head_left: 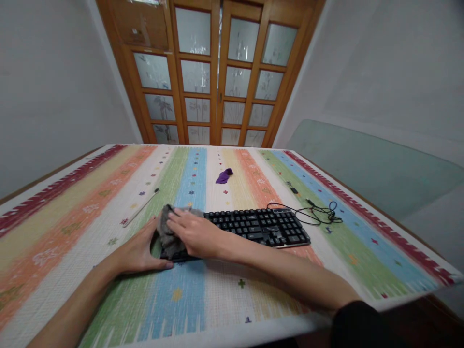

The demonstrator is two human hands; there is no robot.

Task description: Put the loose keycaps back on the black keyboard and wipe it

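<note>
A black keyboard (250,223) lies crosswise on the striped tablecloth. At its left end my left hand (139,249) grips the edge, thumb along the near side and fingers partly hidden behind a cloth. My right hand (197,235) presses that grey cloth (167,232) onto the leftmost keys, its fingers bent over the fabric. The cloth and hand cover the keyboard's left part. From the back of the keyboard a black cable (319,212) runs right and lies in loose loops.
A thin white toothbrush-like stick (139,209) with a dark head lies left of the keyboard. Beyond the keyboard is a crumpled purple cloth (224,176). A small black object (294,190) sits behind the cable. Wooden glazed doors (218,96) stand past the table's far edge.
</note>
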